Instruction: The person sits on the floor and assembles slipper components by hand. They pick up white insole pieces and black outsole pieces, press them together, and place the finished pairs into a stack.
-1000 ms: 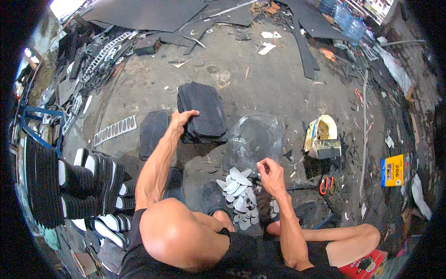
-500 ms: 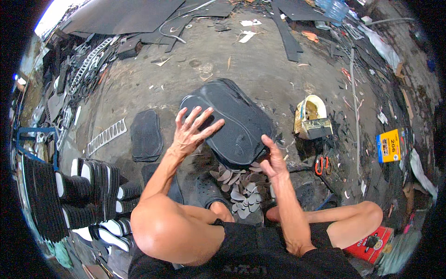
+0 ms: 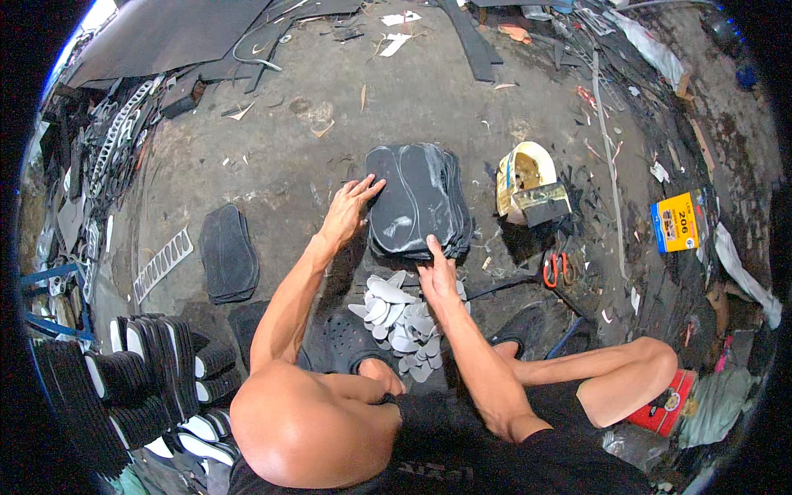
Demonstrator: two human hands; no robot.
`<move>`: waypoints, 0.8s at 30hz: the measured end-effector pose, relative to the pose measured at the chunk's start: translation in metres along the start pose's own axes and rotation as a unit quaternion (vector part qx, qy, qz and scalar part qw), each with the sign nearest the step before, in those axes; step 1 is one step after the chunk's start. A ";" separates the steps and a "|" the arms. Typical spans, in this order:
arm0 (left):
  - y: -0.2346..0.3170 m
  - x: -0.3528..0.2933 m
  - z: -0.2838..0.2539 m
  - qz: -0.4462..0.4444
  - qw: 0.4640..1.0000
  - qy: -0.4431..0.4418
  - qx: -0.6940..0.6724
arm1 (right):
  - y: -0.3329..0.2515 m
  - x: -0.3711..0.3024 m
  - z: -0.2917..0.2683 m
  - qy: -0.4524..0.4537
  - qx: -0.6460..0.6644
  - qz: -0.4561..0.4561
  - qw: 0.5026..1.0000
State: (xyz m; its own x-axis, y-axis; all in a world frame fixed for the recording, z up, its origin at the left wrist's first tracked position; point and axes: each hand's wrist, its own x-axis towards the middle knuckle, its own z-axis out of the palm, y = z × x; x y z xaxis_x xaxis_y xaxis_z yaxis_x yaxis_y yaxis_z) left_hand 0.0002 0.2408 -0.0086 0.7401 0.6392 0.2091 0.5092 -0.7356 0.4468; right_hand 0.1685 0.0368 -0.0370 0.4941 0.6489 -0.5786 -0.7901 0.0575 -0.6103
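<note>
Stack of dark sheets (image 3: 415, 202) has been shifted right and laid flatter, beside the cream tub (image 3: 503, 188); chalk-outlined face seems readily accessible. Its left edge is touched by left hand (image 3: 346, 212), fingers spread; near edge is pinched by right hand (image 3: 439, 282), thumb on top.

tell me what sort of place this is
Probably a footwear workshop: stacked black sole-shaped pieces, dark sheets marked with curved outlines, and orange-handled scissors on the floor.

pale-outlined dark grey top sheet (image 3: 400, 198)
</note>
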 end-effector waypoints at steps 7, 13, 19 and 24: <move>0.075 -0.079 0.002 -0.216 0.924 0.249 -0.192 | -0.133 -0.055 0.010 -0.153 -0.658 -0.044 0.736; 0.146 -0.146 -0.011 -0.341 0.882 0.207 -0.249 | -0.276 -0.040 0.189 -0.232 -0.660 -0.438 0.565; 0.154 -0.142 -0.020 -0.236 0.898 0.188 -0.320 | -0.383 -0.074 0.313 -0.291 -0.815 -0.491 0.101; 0.138 -0.153 -0.010 -0.078 0.991 -0.029 -0.108 | -0.353 -0.039 0.192 -0.438 -0.735 -0.509 0.089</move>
State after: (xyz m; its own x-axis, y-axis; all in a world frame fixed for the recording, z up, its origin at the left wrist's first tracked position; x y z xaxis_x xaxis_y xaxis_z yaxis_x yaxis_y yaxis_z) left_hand -0.0468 0.0441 0.0297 0.6862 0.7235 0.0753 0.5186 -0.5592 0.6468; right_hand 0.3581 0.1365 0.3046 -0.6892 0.7226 0.0531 0.7232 0.6816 0.1117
